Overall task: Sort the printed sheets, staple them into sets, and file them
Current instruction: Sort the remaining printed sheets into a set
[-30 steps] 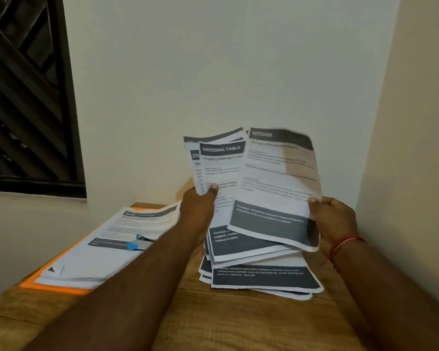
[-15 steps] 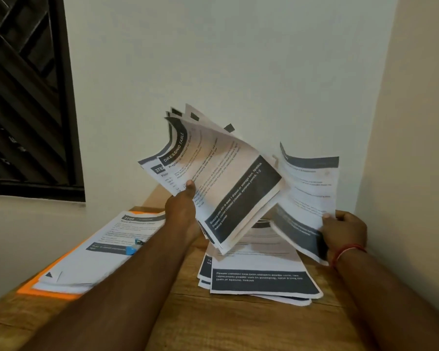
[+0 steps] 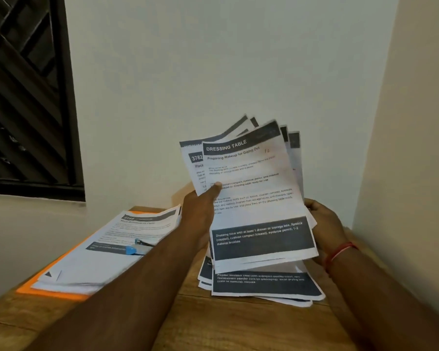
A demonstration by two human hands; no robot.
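Two piles of paper are sitting on the wooden counter (image 3: 238, 325) in the corner of the room. One of them, the left pile (image 3: 99, 252), is lying on an orange folder (image 3: 51, 292). The other, the right pile (image 3: 264, 285), is lying flat just under the hands. Above it the person is holding up a bunch of sheets (image 3: 251, 198), spread out like a fan. The front sheet is showing the words DRESSING TABLE at the top. The left hand (image 3: 200, 211) is gripping the bunch at its left side, with the thumb pressing on the front sheet. The right hand (image 3: 324, 224) is curling its fingers round the right edge of the bunch, mostly behind the paper. A second ago this hand was holding a KITCHEN sheet in front of the bunch, and then it was pulling that sheet off to the side. Now that sheet is not showing in front any more, and I am not able to tell where it is hiding. The top of the right pile is looking the same as before. I am guessing the sorting is still going on, with no stapling yet. A small blue stapler (image 3: 135, 248) is waiting on the left pile, and a red band (image 3: 340, 252) is circling the right wrist.
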